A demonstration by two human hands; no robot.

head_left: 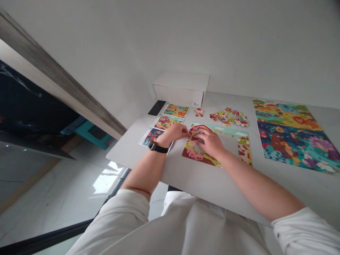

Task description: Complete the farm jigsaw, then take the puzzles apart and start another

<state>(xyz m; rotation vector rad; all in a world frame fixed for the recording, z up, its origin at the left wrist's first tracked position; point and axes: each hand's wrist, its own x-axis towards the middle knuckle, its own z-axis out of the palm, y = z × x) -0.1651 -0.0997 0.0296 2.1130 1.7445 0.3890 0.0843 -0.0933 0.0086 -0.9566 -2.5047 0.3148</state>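
At centre frame, I had the left hand [172, 132] and right hand [208, 143] pinched together on a red barn jigsaw piece [192, 136], held over the half-built jigsaw [192, 154] on the white table [186, 177]. Fitting that piece seemed the step in hand; I judged it called for seating it against its neighbours. Beyond, loose pieces [228, 117] lay upper centre, a large colourful puzzle [292, 132] at right.

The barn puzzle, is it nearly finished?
About half looks done: the barn puzzle has its pink corner, red barn roof and sky strip joined. In hand: the left hand and right hand are both touching pieces by the barn. Left to do: the pile of loose pieces, one lone piece, and the gap at the puzzle's right side.
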